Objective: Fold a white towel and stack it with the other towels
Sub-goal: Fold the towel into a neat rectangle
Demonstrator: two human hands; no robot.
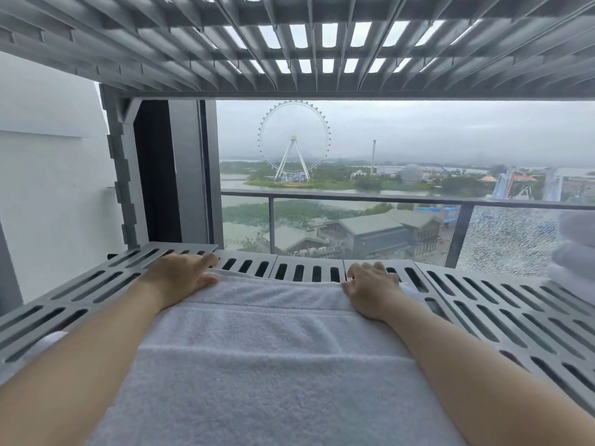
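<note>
A white towel lies spread flat on the grey slotted shelf, running from the near edge to the middle of the shelf. My left hand rests flat on the towel's far left corner, thumb on the cloth and fingers reaching past the edge onto the shelf. At the far right corner my right hand has its fingers curled over the towel's far edge and grips it. A stack of folded white towels stands at the right edge of the shelf, partly cut off by the frame.
A second grey slatted shelf hangs low overhead. The shelf's grey post and a white wall are on the left. Behind the shelf is a window with a balcony railing.
</note>
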